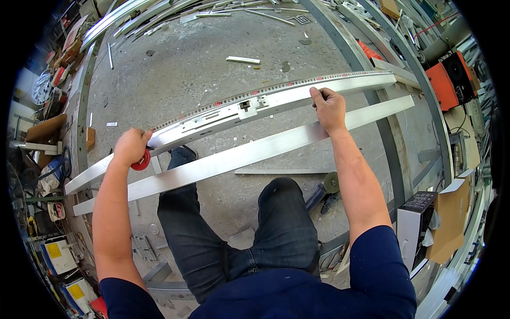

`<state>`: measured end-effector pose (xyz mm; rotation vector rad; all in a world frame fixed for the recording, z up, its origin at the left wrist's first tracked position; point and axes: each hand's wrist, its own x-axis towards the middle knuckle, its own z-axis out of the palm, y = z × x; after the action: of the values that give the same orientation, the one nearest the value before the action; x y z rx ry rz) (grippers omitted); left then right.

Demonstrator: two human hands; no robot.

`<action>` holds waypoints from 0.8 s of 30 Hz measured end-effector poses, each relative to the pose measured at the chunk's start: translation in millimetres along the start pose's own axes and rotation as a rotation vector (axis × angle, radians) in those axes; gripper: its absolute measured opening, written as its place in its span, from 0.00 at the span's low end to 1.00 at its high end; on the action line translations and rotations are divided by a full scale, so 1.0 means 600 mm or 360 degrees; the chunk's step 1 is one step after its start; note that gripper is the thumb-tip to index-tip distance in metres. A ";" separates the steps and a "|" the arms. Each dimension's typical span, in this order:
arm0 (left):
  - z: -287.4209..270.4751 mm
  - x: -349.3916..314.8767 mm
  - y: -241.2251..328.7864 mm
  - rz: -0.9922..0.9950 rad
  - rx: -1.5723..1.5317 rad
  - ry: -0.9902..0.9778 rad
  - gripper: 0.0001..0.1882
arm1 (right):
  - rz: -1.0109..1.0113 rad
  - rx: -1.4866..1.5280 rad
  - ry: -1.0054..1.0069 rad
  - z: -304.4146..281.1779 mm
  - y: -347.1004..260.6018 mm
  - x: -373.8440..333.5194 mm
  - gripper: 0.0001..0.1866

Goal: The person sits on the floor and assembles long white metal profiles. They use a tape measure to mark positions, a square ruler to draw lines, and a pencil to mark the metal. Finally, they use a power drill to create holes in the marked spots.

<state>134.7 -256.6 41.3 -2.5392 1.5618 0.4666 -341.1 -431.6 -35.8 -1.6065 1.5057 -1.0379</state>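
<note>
A long silver aluminium profile [287, 103] with a lock-like fitting [245, 106] set in its face slants up to the right in front of me. The extended tape measure blade [228, 99] lies along its far edge, reaching nearly to its right end. My left hand [132, 147] is closed on the tape measure [141, 160], whose red case shows under the fingers, against the profile. My right hand [330, 108] is closed with thumb and fingers at the profile's right part. Nearer my knees, a second plain aluminium bar [255, 152] runs roughly parallel, passing under both forearms.
Grey steel frame beams [396, 143] stand at right, others at left. An angle grinder [324, 191] lies by my right knee. An open cardboard box [449, 223] and an orange-black machine [451, 80] are at right. Metal offcuts [243, 60] litter the concrete floor.
</note>
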 end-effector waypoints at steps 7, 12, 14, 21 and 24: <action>-0.002 -0.004 0.007 -0.0053 -0.0128 -0.0033 0.26 | -0.0372 -0.0296 -0.0132 0.009 -0.017 -0.023 0.12; 0.015 0.006 -0.017 0.0025 -0.0125 0.0044 0.26 | -0.0783 -0.0401 -0.0207 0.053 -0.047 -0.059 0.23; 0.014 0.007 -0.015 0.0015 -0.0133 0.0017 0.26 | -0.0710 -0.0350 -0.0302 0.078 -0.061 -0.071 0.25; 0.018 0.008 -0.021 0.0032 -0.0161 0.0031 0.26 | -0.0846 -0.0611 -0.0424 0.095 -0.069 -0.077 0.24; 0.017 0.012 -0.023 0.0034 -0.0145 0.0012 0.27 | -0.0892 -0.0647 -0.0430 0.095 -0.068 -0.076 0.23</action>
<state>147.7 -253.5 28.5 -2.5959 1.6076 0.5432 -272.1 -384.6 -28.5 -2.4404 1.1527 -0.7702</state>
